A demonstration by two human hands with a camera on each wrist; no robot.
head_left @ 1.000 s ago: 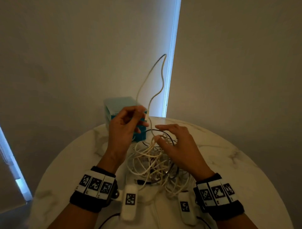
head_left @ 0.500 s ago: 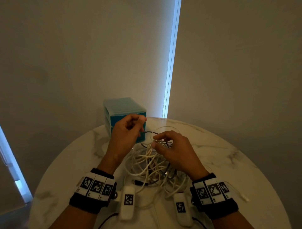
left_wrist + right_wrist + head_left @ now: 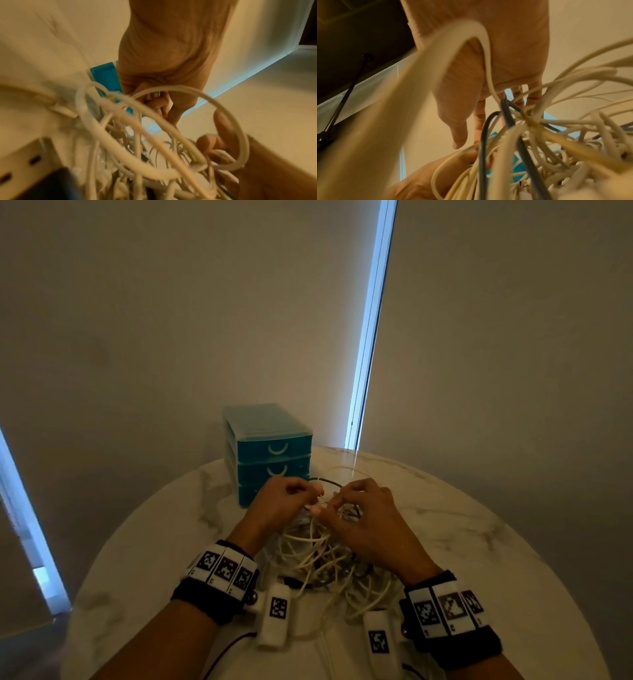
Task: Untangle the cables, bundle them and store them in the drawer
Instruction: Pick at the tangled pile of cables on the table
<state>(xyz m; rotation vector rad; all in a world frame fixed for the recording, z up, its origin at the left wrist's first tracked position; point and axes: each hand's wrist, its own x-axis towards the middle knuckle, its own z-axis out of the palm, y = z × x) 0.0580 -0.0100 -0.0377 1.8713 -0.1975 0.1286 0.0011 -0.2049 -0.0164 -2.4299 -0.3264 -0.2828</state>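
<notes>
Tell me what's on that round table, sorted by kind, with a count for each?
Tangled heap of cables, mostly white with a few dark ones, single cables too knotted to count: 1
Teal drawer unit with stacked drawers: 1
Hands working in the heap, left hand and right hand: 2
Marble table itself: 1
Total: 5

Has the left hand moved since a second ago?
Yes. The left hand has dropped toward the table; it now covers only the bottom drawer of the drawer unit.
</notes>
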